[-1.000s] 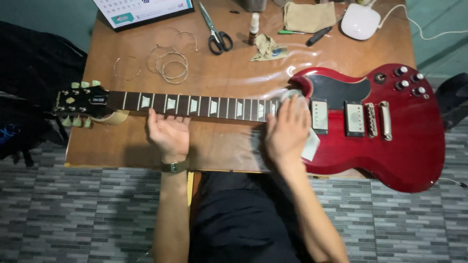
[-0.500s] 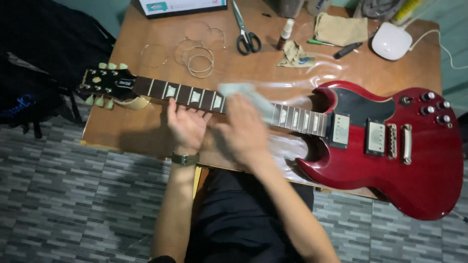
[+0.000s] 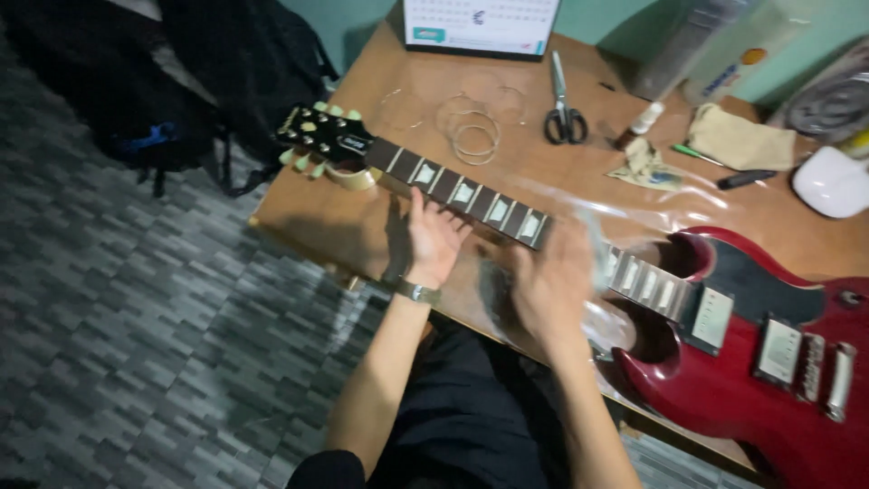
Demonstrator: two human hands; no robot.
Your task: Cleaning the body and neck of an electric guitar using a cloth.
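Since before, our blurred right hand slid along the guitar neck, grip indeterminate; left hand lies open, bracing it.

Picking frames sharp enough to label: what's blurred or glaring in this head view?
Head view: the right hand is smeared by motion blur over the guitar neck; the left hand is sharper; glare streaks the table near the red guitar body; the whole frame tilts.

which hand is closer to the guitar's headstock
Left. The left hand rests on the neck a short way down from the headstock; the blurred right hand is further along the neck, nearer the red body.
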